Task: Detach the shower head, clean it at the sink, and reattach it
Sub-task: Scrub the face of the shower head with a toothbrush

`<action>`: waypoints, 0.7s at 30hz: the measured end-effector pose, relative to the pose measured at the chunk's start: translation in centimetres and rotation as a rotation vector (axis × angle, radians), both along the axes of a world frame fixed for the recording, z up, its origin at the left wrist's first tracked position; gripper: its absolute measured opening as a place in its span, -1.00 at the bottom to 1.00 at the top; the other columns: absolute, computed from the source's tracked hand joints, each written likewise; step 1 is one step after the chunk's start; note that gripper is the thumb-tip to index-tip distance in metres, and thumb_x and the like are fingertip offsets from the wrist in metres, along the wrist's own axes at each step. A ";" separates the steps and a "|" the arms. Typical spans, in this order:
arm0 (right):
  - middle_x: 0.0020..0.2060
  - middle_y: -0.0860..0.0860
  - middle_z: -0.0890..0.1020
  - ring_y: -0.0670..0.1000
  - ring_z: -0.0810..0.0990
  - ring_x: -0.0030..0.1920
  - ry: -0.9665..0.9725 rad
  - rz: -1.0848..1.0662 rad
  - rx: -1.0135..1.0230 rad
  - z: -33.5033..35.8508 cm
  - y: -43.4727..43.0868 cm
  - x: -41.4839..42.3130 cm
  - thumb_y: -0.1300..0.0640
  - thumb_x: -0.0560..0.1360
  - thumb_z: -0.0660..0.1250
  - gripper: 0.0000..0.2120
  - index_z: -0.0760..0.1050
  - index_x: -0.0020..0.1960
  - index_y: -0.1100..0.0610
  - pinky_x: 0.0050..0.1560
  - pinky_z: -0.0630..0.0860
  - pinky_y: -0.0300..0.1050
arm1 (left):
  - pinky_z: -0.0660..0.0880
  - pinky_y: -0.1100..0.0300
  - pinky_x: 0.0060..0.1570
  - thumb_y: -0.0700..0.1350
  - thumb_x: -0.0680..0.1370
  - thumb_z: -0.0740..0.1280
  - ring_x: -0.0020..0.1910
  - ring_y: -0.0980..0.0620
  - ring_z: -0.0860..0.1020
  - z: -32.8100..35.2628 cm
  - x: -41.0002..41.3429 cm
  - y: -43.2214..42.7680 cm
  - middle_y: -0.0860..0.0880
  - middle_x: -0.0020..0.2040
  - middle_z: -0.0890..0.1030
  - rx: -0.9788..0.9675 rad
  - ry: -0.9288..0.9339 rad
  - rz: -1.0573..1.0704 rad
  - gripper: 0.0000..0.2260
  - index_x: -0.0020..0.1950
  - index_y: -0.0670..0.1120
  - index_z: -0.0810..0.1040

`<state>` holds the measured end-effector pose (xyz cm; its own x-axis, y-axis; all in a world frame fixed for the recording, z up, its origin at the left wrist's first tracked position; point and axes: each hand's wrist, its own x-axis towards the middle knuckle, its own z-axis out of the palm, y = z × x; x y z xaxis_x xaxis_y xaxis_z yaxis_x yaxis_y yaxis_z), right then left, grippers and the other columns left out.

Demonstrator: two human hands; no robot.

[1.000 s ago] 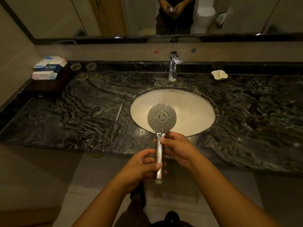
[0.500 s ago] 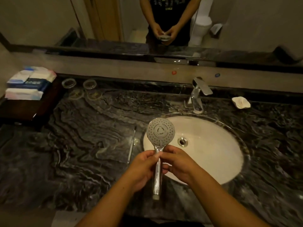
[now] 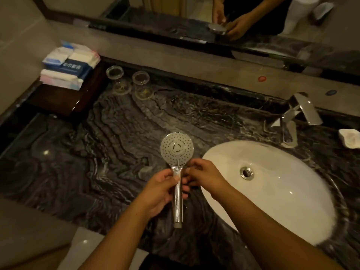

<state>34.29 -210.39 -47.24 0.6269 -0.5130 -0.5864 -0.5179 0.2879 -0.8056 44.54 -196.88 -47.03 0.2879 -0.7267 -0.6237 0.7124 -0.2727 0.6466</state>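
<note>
A chrome shower head (image 3: 176, 148) with a round grey spray face points up at me, detached from any hose. It hangs over the dark marble counter, just left of the white oval sink (image 3: 276, 193). My left hand (image 3: 159, 191) grips the chrome handle from the left. My right hand (image 3: 204, 175) holds the neck just under the spray face, with its fingers curled against it. The chrome tap (image 3: 292, 121) stands behind the sink, and no water runs from it.
The black marble counter (image 3: 97, 162) spreads to the left. Two glass cups (image 3: 115, 72) and stacked packets (image 3: 68, 65) on a dark tray stand at the back left. A white soap dish (image 3: 349, 138) sits right of the tap. A mirror runs along the back wall.
I have come closer to the counter and my view has swung left and down. The shower head now hangs left of the sink, not over it. Both hands keep their hold.
</note>
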 end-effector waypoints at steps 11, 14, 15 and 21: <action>-0.12 0.09 0.67 0.15 0.65 -0.11 0.502 0.164 -0.533 -4.8 -0.4 2.9 -0.27 0.46 0.32 -0.57 0.57 -0.05 0.11 -0.19 0.48 -0.08 | 0.65 -0.06 -0.12 -0.36 0.59 0.22 -0.12 -0.18 0.63 -1.2 0.9 2.5 -0.25 -0.10 0.64 0.107 0.033 0.196 -0.87 0.08 -0.27 0.52; -0.06 0.10 0.66 0.17 0.64 -0.04 0.559 0.225 -0.620 -4.6 -0.3 3.9 -0.27 0.50 0.32 -0.55 0.57 0.01 0.13 -0.20 0.39 -0.10 | 0.63 -0.07 -0.08 -0.36 0.58 0.23 -0.12 -0.17 0.64 -1.6 1.0 2.7 -0.27 -0.08 0.64 0.124 0.036 0.207 -0.86 0.09 -0.28 0.52; -0.03 0.11 0.66 0.17 0.64 -0.02 0.567 0.240 -0.638 -4.5 -0.3 4.2 -0.25 0.51 0.32 -0.56 0.56 0.05 0.14 -0.19 0.38 -0.11 | 0.63 -0.08 -0.06 -0.36 0.58 0.23 -0.13 -0.17 0.64 -1.7 1.1 2.8 -0.27 -0.09 0.64 0.124 0.039 0.206 -0.87 0.08 -0.27 0.53; -0.21 0.06 0.55 0.10 0.54 -0.20 0.578 0.247 -0.583 -4.6 -0.9 4.0 -0.13 0.54 0.32 -0.68 0.53 -0.07 0.14 -0.28 0.35 -0.12 | 0.63 -0.07 -0.05 -0.36 0.59 0.23 -0.09 -0.19 0.65 -1.7 1.4 2.3 -0.26 -0.08 0.65 0.127 0.055 0.183 -0.85 0.12 -0.28 0.52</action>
